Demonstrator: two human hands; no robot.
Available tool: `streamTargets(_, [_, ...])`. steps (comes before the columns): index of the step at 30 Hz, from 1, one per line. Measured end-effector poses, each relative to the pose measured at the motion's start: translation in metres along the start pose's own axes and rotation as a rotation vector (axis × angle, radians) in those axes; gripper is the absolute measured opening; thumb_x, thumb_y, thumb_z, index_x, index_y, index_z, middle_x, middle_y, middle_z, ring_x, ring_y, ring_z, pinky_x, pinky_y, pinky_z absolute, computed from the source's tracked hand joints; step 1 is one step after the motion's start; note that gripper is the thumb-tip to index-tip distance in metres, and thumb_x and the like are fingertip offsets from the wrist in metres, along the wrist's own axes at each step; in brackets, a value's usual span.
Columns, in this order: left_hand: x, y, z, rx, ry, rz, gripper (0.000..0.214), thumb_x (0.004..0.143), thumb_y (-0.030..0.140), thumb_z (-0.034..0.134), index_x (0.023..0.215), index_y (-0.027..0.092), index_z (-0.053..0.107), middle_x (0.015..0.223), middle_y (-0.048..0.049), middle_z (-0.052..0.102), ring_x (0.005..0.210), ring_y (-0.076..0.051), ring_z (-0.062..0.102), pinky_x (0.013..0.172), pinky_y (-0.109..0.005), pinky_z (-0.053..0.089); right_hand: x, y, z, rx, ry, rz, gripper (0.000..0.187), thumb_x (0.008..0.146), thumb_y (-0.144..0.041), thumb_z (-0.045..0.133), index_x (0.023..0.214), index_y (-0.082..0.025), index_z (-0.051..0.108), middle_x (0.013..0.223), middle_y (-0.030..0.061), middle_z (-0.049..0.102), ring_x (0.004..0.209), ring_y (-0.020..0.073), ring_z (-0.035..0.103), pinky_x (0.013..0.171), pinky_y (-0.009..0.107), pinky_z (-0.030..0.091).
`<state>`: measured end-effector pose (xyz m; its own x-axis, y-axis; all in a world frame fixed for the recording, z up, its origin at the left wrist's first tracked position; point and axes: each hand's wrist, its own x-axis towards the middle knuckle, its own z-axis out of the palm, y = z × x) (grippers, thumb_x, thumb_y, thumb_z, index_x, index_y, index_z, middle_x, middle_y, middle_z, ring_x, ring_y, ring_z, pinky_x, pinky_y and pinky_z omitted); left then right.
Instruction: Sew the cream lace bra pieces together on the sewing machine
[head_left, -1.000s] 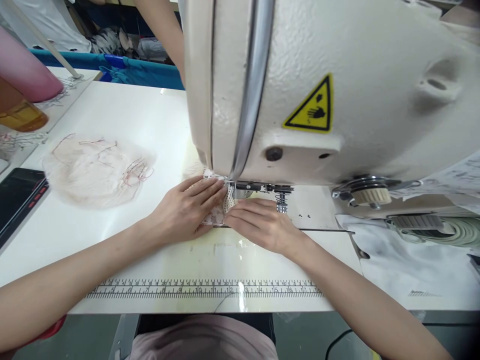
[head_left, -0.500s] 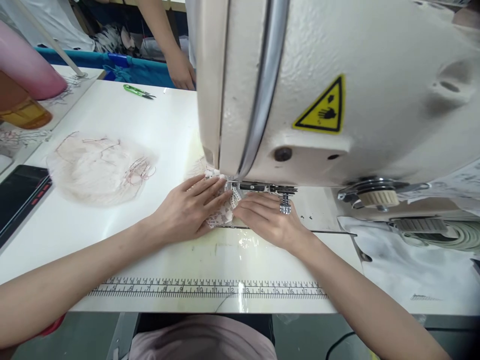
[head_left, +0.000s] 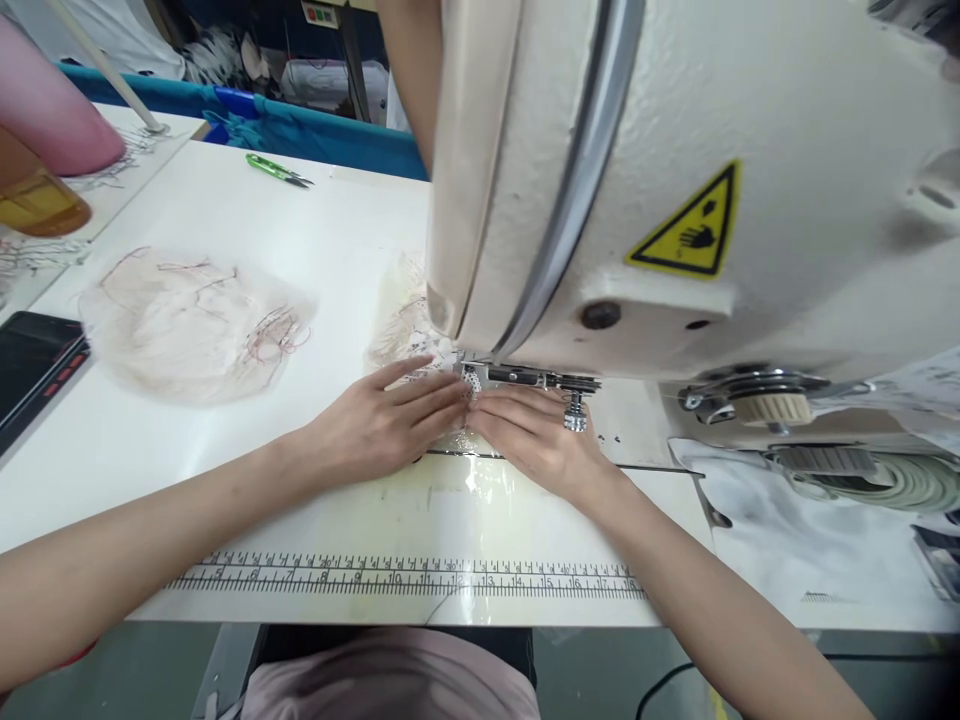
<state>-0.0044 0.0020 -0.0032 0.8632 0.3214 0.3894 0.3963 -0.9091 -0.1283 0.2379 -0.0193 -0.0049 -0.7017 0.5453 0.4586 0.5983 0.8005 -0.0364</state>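
Cream lace fabric lies under the head of the sewing machine, running beneath the presser foot. My left hand is laid flat on the lace to the left of the foot, fingers stretched toward it. Close against the foot's right side, my right hand has its fingers pressed together at the edge of the lace. Its thumb is hidden, and a knurled screw stands in front of part of the hand.
Left on the white table are a sheer pouch-like piece with loose threads, green thread snips and a black phone. A printed ruler runs along the front edge. Another person's arm shows behind the machine.
The lace has moved away from me under the foot, and more of it shows behind. My left hand now covers its near part. The other person's hand has passed behind the machine.
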Motion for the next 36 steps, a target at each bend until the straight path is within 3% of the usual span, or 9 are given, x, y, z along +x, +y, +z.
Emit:
streamTargets(3, [0.001, 0.002, -0.001, 0.004, 0.068, 0.02, 0.022, 0.096, 0.015, 0.049, 0.111, 0.01, 0.064, 0.121, -0.0089, 0.069, 0.112, -0.022, 0.065, 0.105, -0.041, 0.051, 0.001, -0.005, 0.002, 0.017, 0.015, 0.015, 0.018, 0.091, -0.009, 0.055, 0.101, -0.019, 0.067, 0.108, -0.0016, 0.072, 0.102, 0.0123, 0.065, 0.087, 0.027, 0.055])
streamTargets(7, [0.002, 0.002, -0.001, 0.005, 0.06, -0.01, 0.019, 0.096, 0.014, 0.049, 0.104, 0.008, 0.065, 0.119, -0.0112, 0.069, 0.112, -0.023, 0.066, 0.103, -0.04, 0.053, 0.002, -0.011, 0.004, 0.013, 0.015, 0.044, 0.018, 0.09, -0.008, 0.057, 0.099, -0.018, 0.067, 0.11, -0.0017, 0.072, 0.1, 0.0115, 0.065, 0.09, 0.027, 0.054])
streamTargets(12, [0.001, 0.0, 0.0, -0.015, 0.052, -0.059, 0.021, 0.096, 0.012, 0.047, 0.105, 0.008, 0.065, 0.118, -0.0118, 0.069, 0.113, -0.023, 0.065, 0.104, -0.039, 0.052, 0.004, -0.013, 0.003, 0.001, -0.001, 0.044, 0.014, 0.092, -0.016, 0.057, 0.1, -0.016, 0.068, 0.111, -0.0001, 0.072, 0.1, 0.0133, 0.065, 0.091, 0.029, 0.053])
streamTargets(20, [0.002, 0.0, 0.001, -0.045, 0.058, -0.155, 0.028, 0.097, 0.018, 0.042, 0.108, 0.006, 0.065, 0.118, -0.0141, 0.069, 0.113, -0.024, 0.065, 0.104, -0.038, 0.052, 0.005, -0.013, 0.004, -0.056, -0.048, 0.06, 0.022, 0.096, -0.027, 0.053, 0.109, -0.016, 0.067, 0.12, 0.0002, 0.069, 0.104, 0.0152, 0.063, 0.087, 0.031, 0.051])
streamTargets(26, [0.003, 0.001, 0.001, -0.046, 0.053, -0.168, 0.03, 0.096, 0.018, 0.044, 0.116, 0.007, 0.064, 0.12, -0.0139, 0.068, 0.115, -0.024, 0.064, 0.103, -0.039, 0.052, 0.003, -0.013, 0.005, -0.075, -0.04, 0.081, 0.024, 0.097, -0.029, 0.052, 0.112, -0.016, 0.067, 0.118, 0.0028, 0.069, 0.109, 0.0146, 0.061, 0.09, 0.031, 0.048])
streamTargets(36, [0.003, 0.003, 0.002, 0.04, 0.071, -0.12, 0.032, 0.095, 0.019, 0.047, 0.118, 0.005, 0.065, 0.119, -0.0142, 0.068, 0.112, -0.027, 0.065, 0.097, -0.042, 0.056, 0.0, -0.009, 0.006, -0.137, -0.015, 0.127, 0.024, 0.098, -0.03, 0.052, 0.112, -0.02, 0.068, 0.12, 0.002, 0.069, 0.095, 0.0126, 0.067, 0.081, 0.03, 0.049])
